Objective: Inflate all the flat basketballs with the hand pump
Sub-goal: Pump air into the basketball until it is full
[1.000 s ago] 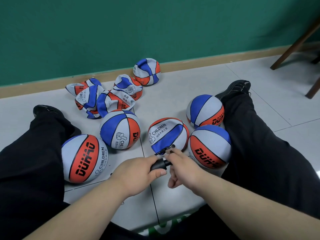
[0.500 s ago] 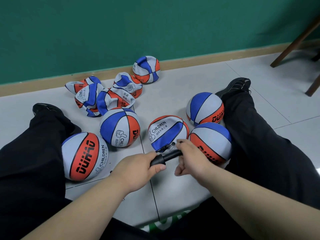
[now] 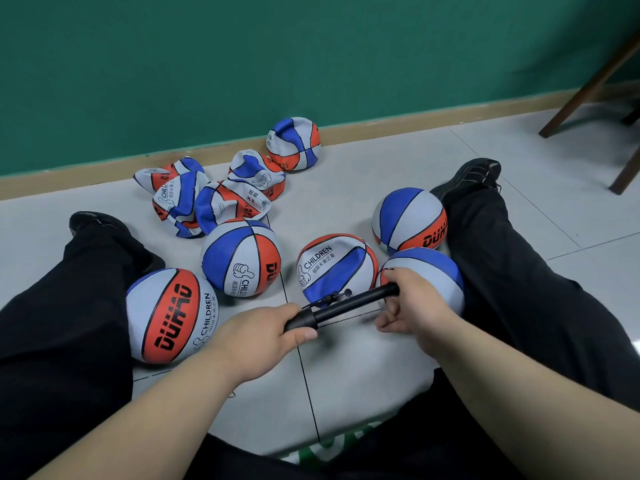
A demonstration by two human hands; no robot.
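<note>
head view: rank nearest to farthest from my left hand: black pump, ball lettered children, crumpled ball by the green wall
1. Black hand pump: gripped in the left hand.
2. Half-flat red-white-blue ball lettered CHILDREN: just ahead.
3. Crumpled flat red-white-blue ball: far back, by the green wall.

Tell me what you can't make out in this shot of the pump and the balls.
Head view:
- Both ends of the pump: covered by the left hand and right hand.
- Where the hose meets the half-flat ball: too small to tell if seated.
- The crumpled balls: overlapping, count unclear.
- The ball behind the right hand: partly hidden.
</note>
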